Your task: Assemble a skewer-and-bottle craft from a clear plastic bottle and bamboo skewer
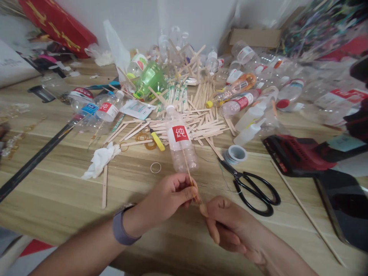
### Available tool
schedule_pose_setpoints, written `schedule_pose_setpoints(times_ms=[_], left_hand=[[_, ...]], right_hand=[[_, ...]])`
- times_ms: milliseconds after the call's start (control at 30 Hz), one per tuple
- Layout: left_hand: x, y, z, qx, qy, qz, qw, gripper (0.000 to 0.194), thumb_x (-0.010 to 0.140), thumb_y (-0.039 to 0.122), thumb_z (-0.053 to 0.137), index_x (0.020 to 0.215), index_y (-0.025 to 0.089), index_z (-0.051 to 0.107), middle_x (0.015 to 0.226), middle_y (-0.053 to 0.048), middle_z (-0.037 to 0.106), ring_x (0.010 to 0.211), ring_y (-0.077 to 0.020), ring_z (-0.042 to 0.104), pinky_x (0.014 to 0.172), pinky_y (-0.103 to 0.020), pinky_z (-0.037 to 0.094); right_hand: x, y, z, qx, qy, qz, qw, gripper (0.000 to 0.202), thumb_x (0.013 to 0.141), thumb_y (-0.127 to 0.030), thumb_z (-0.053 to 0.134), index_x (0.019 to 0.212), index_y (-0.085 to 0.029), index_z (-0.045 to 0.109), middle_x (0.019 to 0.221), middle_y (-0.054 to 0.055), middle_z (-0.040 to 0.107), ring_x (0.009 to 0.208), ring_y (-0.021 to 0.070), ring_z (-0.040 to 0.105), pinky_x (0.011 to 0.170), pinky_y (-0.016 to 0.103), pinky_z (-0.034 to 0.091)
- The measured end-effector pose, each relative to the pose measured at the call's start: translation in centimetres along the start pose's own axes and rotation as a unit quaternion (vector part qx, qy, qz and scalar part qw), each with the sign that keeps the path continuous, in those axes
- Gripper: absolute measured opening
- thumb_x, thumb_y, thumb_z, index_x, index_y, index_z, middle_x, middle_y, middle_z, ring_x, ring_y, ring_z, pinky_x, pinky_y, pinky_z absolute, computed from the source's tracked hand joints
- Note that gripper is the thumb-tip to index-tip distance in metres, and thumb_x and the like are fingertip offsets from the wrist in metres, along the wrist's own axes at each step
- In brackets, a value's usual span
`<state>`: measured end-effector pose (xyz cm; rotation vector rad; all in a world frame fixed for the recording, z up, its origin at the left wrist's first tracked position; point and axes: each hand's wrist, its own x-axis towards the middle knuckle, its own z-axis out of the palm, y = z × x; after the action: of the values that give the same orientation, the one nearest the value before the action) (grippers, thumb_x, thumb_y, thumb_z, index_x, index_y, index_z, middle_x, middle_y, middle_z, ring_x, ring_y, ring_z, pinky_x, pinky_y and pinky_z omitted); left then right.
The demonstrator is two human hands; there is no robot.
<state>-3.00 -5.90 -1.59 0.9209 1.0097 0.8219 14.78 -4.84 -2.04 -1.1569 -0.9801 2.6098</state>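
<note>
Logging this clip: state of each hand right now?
Left hand: closed, holding a thin stick.
Right hand: pinched closed near the stick's end; anything gripped is too small to tell.

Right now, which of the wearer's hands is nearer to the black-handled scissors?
Right. The right hand is on the near left side of the scissors, close to their handles; the left hand is farther off to the left.

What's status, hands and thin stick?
Left hand: grip closed on thin stick. Right hand: close by its near end. Bottle directly ahead; scissors right.
</note>
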Motion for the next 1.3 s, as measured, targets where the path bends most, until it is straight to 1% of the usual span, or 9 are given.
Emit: schedule_pose_setpoints(times_ms=[100, 200, 267, 333, 567, 767, 933, 1167, 1300], left_hand=[[-0.2, -0.1, 0.2, 0.012, -0.012, -0.009, 1.0, 0.025, 0.08, 0.039, 0.063, 0.076, 0.016, 0.053, 0.064, 0.004, 0.053, 0.054, -0.0074, 0.043, 0.053, -0.022, 0.033], [-0.3, -0.2, 0.3, 0.028, -0.005, -0.023, 0.999, 0.024, 0.082, 0.038, 0.061, 0.077, 0.016, 0.052, 0.066, 0.003, 0.056, 0.053, -0.0069, 0.044, 0.052, -0.022, 0.033], [-0.4, -0.3, 0.4, 0.025, -0.005, -0.022, 0.999, 0.025, 0.083, 0.039, 0.06, 0.078, 0.015, 0.052, 0.07, 0.002, 0.058, 0.054, -0.0064, 0.045, 0.052, -0.021, 0.033], [-0.3, -0.4, 0.5, 0.01, -0.006, -0.019, 1.0, 0.028, 0.083, 0.041, 0.06, 0.078, 0.015, 0.053, 0.072, 0.001, 0.059, 0.054, -0.006, 0.045, 0.052, -0.021, 0.033], [0.0, -1.4, 0.7, -0.108, 0.002, -0.058, 0.992, 0.033, 0.072, 0.042, 0.074, 0.071, 0.014, 0.057, 0.061, 0.004, 0.055, 0.052, -0.0062, 0.044, 0.053, -0.021, 0.033], [0.1, -2.2, 0.8, -0.206, 0.011, -0.091, 0.974, 0.033, 0.066, 0.039, 0.08, 0.07, 0.011, 0.064, 0.062, 0.003, 0.053, 0.056, -0.0061, 0.042, 0.054, -0.02, 0.032], [-0.3, -2.4, 1.5, -0.113, 0.027, -0.027, 0.993, 0.039, 0.079, 0.052, 0.063, 0.069, 0.014, 0.061, 0.056, 0.003, 0.048, 0.051, -0.0077, 0.039, 0.049, -0.022, 0.03], [-1.2, -1.8, 1.9, 0.098, 0.095, 0.05, 0.989, 0.04, 0.093, 0.046, 0.041, 0.068, 0.017, 0.055, 0.06, 0.003, 0.046, 0.057, -0.0104, 0.043, 0.054, -0.024, 0.034], [-1.7, -1.2, 1.9, 0.184, 0.11, 0.101, 0.972, 0.025, 0.09, 0.032, 0.049, 0.07, 0.018, 0.054, 0.072, 0.001, 0.052, 0.065, -0.0112, 0.048, 0.06, -0.023, 0.04]], right_hand=[[-0.6, -1.1, -0.7, -0.201, 0.063, -0.053, 0.976, 0.045, 0.074, -0.055, 0.065, 0.047, -0.019, 0.066, 0.029, -0.007, 0.034, 0.025, 0.0048, 0.024, 0.03, 0.022, 0.011], [-0.8, -2.0, -1.0, -0.384, 0.211, -0.158, 0.885, 0.036, 0.071, -0.045, 0.072, 0.044, -0.022, 0.066, 0.036, -0.002, 0.045, 0.033, 0.0091, 0.037, 0.037, 0.024, 0.019], [-0.6, -2.1, -1.0, -0.433, 0.264, -0.222, 0.833, 0.024, 0.071, -0.037, 0.074, 0.051, -0.025, 0.072, 0.044, 0.0, 0.056, 0.042, 0.0129, 0.046, 0.042, 0.026, 0.025], [-0.4, -2.1, -1.0, -0.429, 0.28, -0.264, 0.817, 0.01, 0.07, -0.034, 0.074, 0.062, -0.028, 0.077, 0.053, 0.001, 0.063, 0.049, 0.0159, 0.052, 0.048, 0.027, 0.03], [0.5, -1.3, -0.2, -0.37, 0.203, -0.26, 0.868, 0.03, 0.082, -0.05, 0.062, 0.071, -0.028, 0.08, 0.063, 0.004, 0.065, 0.067, 0.0203, 0.055, 0.062, 0.031, 0.038], [0.7, -0.7, 0.5, -0.265, 0.192, -0.292, 0.899, 0.025, 0.079, -0.047, 0.069, 0.075, -0.026, 0.08, 0.063, 0.001, 0.058, 0.068, 0.017, 0.05, 0.062, 0.028, 0.037], [1.1, -0.4, 1.1, -0.032, 0.145, -0.255, 0.955, 0.02, 0.068, -0.039, 0.08, 0.077, -0.021, 0.077, 0.07, 0.002, 0.066, 0.064, 0.0169, 0.059, 0.065, 0.031, 0.046], [1.0, -0.8, 1.8, 0.051, 0.176, -0.267, 0.946, 0.026, 0.06, -0.03, 0.086, 0.055, -0.017, 0.064, 0.053, -0.003, 0.058, 0.049, 0.008, 0.046, 0.052, 0.022, 0.039], [0.9, -0.9, 1.3, 0.066, 0.206, -0.263, 0.94, 0.035, 0.063, -0.038, 0.084, 0.057, -0.016, 0.057, 0.05, -0.007, 0.046, 0.043, 0.0037, 0.03, 0.04, 0.018, 0.022]])
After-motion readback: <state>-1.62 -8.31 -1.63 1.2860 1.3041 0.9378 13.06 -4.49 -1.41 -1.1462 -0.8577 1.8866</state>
